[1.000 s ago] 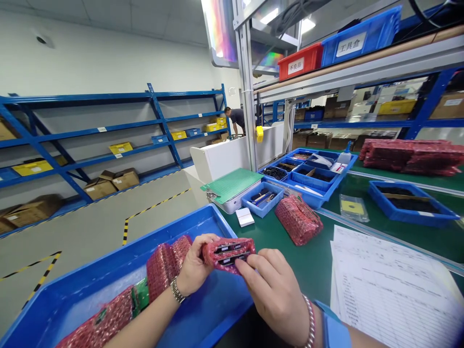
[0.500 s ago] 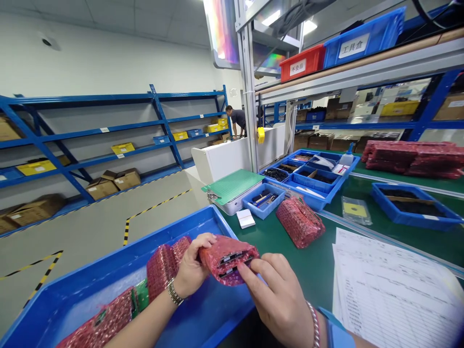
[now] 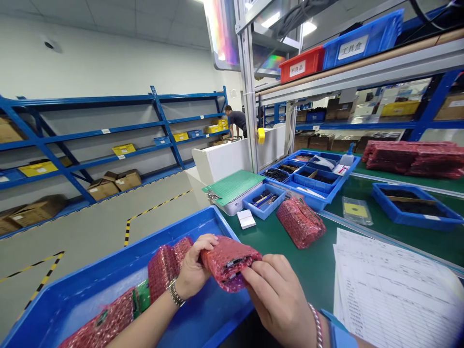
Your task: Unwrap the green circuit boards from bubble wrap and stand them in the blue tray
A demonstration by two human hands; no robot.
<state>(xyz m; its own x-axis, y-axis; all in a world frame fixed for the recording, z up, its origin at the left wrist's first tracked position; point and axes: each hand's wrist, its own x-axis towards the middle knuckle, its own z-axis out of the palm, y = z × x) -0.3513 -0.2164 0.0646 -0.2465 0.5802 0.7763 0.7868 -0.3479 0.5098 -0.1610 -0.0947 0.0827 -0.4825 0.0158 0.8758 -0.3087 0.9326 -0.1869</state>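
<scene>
The left hand closes around one end of a red bubble-wrap packet, its fingers curled over the top. The right hand pinches the other end, its fingertips pressed against the wrap. Both hands are nearly closed, and the packet is held between them, just above a large blue tray. The packet has rolled a little since a moment ago, so less of the dark parts inside it now shows at its open end.

A metal wristwatch sits on the left wrist, and a beaded bracelet and a blue cuff sit on the right. Just beside the left wrist, more bubble-wrapped pieces lie in the tray, and a green circuit board shows at the end of one.

On the green surface ahead lie another bubble-wrap packet, a stack of printed sheets and a small blue tray of tools. Beyond are a divided blue tray and a long pile of red packets. Far off, a person bends near blue shelving.
</scene>
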